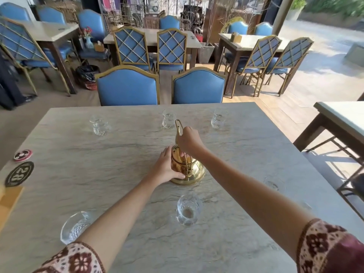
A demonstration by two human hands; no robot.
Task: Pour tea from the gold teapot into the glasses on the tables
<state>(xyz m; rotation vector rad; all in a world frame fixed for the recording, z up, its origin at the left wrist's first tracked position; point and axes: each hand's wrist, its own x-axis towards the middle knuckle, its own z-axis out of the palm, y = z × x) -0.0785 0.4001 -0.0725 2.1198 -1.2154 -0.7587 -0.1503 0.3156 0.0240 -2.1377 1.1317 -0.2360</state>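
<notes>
The gold teapot [195, 172] stands upright in the middle of the marble table [98, 174]. My right hand [190, 141] is closed around its tall handle from above. My left hand [167, 167] presses flat against the pot's left side. Three clear glasses stand along the far edge: left [99, 125], middle [168, 119], right [218, 118]. A glass [188, 210] stands just in front of the pot. Another glass [74, 228] sits at the near left, partly behind my left arm. A faint glass [272, 184] shows at the right.
Two round coasters [19, 174] and a wooden holder [8, 200] lie at the table's left edge. Two blue chairs [161, 87] are pushed in at the far side. More tables and chairs stand beyond, and another table [342, 115] is at the right.
</notes>
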